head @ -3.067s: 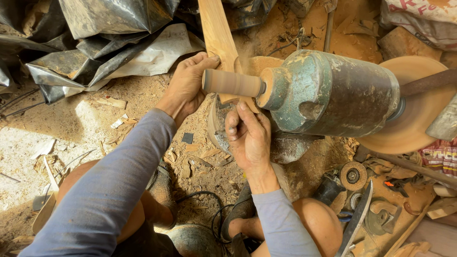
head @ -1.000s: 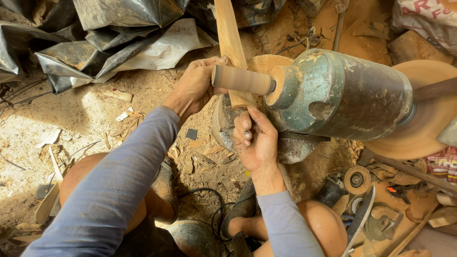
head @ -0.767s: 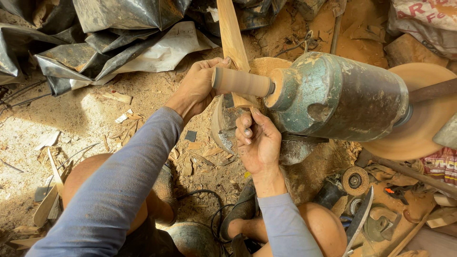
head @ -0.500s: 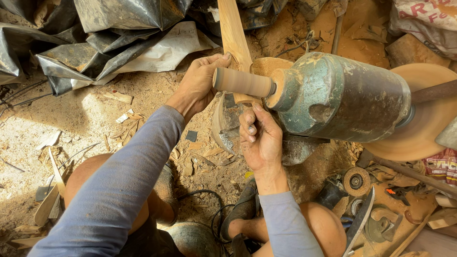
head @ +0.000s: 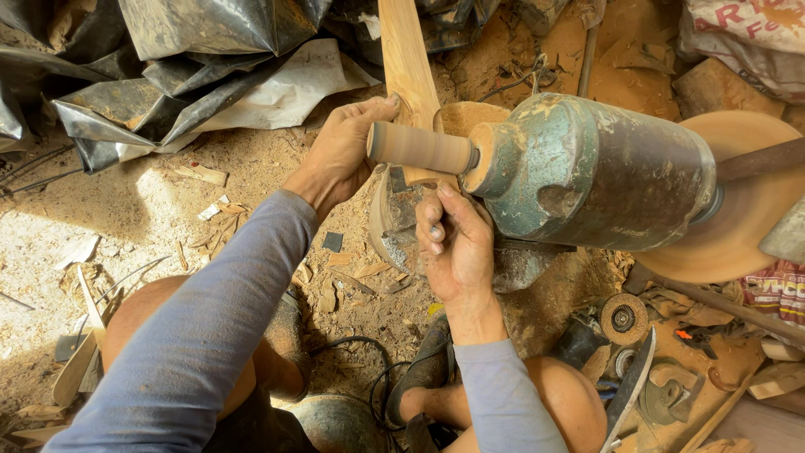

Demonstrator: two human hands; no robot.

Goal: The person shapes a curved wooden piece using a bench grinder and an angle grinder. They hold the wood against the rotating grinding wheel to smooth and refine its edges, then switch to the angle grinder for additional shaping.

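A long pale wooden strip [head: 407, 59] runs from the top of the view down behind a tan sanding drum [head: 419, 148]. The drum sticks out from a worn green motor housing [head: 587, 172]. My left hand [head: 340, 155] grips the strip's left edge just beside the drum's free end. Directly under the drum, my right hand [head: 461, 247] is closed around the strip's lower end, thumb up against it. The part of the strip behind the drum and inside my right hand is hidden.
A large sawdust-coated disc [head: 738, 218] sits on the motor's right end. Crumpled black plastic sheeting [head: 210, 50] lies at top left. Wood chips cover the dirt floor [head: 126, 218]. A small grinding wheel [head: 623, 317], scrap tools and a black cable [head: 360, 369] lie near my knees.
My left hand has slid up along the strip to the drum's tip. My right hand has risen closer under the drum, its fingers curling tighter.
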